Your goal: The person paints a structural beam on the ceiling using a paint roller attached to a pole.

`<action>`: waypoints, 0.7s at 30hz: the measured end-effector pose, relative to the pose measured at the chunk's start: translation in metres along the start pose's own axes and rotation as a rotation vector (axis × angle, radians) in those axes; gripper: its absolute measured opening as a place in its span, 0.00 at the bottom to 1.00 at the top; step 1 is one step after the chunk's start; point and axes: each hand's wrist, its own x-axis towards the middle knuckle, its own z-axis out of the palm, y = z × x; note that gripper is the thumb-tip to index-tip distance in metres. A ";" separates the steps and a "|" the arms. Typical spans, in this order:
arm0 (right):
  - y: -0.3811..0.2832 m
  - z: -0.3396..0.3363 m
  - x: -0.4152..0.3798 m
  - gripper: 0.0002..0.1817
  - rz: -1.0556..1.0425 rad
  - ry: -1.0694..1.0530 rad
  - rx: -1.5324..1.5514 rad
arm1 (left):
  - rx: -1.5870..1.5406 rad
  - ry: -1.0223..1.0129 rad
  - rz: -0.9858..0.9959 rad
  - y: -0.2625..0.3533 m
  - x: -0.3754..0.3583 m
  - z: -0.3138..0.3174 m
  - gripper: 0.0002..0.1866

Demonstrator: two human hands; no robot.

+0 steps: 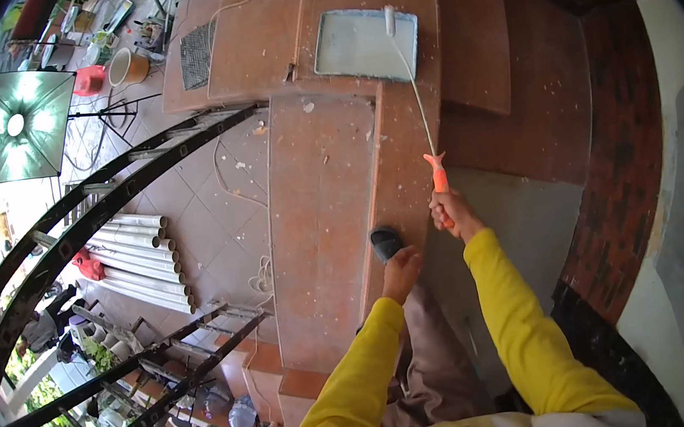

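Observation:
An orange-handled paint roller (439,178) is in my right hand (453,212), whose fingers wrap round the handle. Its long thin rod reaches up to a white roller head (390,21), which lies at the upper right of a shallow tray (417,49) of pale paint. The tray rests on a reddish-brown tiled ledge (400,134). My left hand (403,272) hangs beside the dark sandal (385,243) on my foot, its fingers curled; whether anything is in them does not show.
Two dark ladders (62,252) (137,390) stretch across the left side. Pale pipes (138,260) lie on the tiled floor between them. A lit softbox lamp (17,125) stands at the upper left, near a bucket (128,66). Brick edging (621,154) runs down the right.

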 end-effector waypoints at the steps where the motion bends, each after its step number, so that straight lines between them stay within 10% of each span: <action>1: 0.010 -0.007 -0.007 0.08 0.031 -0.034 0.055 | 0.033 0.037 -0.004 -0.025 -0.013 -0.004 0.22; 21: 0.037 0.013 -0.031 0.06 -0.260 0.308 -0.564 | 0.371 0.145 0.050 -0.240 -0.176 -0.113 0.20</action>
